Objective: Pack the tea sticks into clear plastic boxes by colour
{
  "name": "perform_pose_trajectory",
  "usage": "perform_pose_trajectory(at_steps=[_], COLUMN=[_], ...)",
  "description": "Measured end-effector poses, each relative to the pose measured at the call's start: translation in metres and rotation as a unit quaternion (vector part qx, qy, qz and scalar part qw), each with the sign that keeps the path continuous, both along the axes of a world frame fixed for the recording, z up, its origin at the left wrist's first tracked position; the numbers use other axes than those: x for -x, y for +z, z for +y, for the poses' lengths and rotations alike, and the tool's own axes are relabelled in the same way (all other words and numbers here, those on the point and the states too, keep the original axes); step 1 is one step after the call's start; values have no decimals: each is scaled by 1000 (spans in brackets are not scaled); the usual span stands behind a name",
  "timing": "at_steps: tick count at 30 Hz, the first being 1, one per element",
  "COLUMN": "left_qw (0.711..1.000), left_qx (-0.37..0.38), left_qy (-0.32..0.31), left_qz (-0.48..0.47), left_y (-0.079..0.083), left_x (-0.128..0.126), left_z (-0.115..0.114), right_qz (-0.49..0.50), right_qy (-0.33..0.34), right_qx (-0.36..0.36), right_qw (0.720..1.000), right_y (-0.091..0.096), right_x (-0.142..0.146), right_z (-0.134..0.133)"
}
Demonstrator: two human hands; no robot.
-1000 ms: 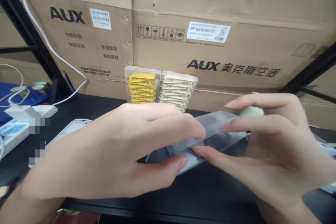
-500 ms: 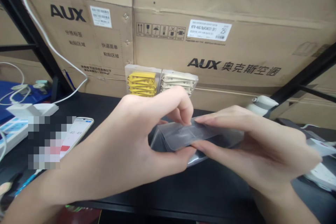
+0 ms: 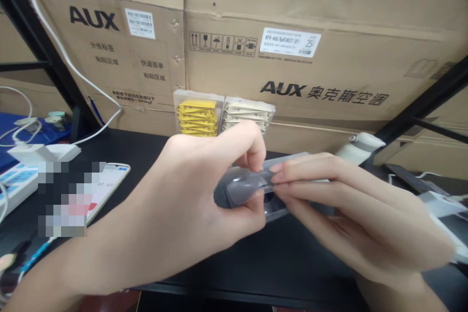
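Between both hands is a clear plastic box (image 3: 239,189), held above the black table, with a thin flap bowed upward on its near face. My left hand (image 3: 190,200) is closed around the box's left part, bent index finger on the far edge and thumb on the near edge, squeezing the flap. My right hand (image 3: 358,209) has its fingers together, with the tips on the box around the flap's right end. Part of the box is hidden by the fingers. Behind it stand one clear box of yellow packets (image 3: 197,116) and one of off-white packets (image 3: 246,111).
Large cardboard cartons (image 3: 292,5) form the back. A phone (image 3: 111,180) and a white power strip (image 3: 18,183) with cables lie on the left. A white bottle (image 3: 360,148) stands at the right. Black metal posts (image 3: 54,58) rise at the sides.
My right fingers have gone from pinching the flap, thumb below, to lying together at its right end. The flap now bows up more in my left hand's squeeze.
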State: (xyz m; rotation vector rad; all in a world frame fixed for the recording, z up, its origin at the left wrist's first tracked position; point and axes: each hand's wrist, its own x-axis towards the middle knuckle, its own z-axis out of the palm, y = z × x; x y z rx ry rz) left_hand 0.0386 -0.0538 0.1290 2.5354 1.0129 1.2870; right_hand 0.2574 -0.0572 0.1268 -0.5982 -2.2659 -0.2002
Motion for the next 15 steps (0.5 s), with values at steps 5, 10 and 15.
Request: perform_pose_trajectory(at_steps=[5, 10, 15], left_qw=[1000, 1000, 999], left_qx=[0, 10, 32], left_qy=[-13, -8, -35], left_qz=[-1, 12, 9], left_y=[-1, 1, 1], left_x=[1, 1, 3], left_z=[-2, -3, -2], right_qz=[-26, 4, 16], right_qy=[12, 19, -1], right_qx=[-4, 6, -4], right_qw=[1000, 1000, 1000], right_y=[4, 4, -4], right_x=[0, 3, 4], right_z=[1, 1, -2])
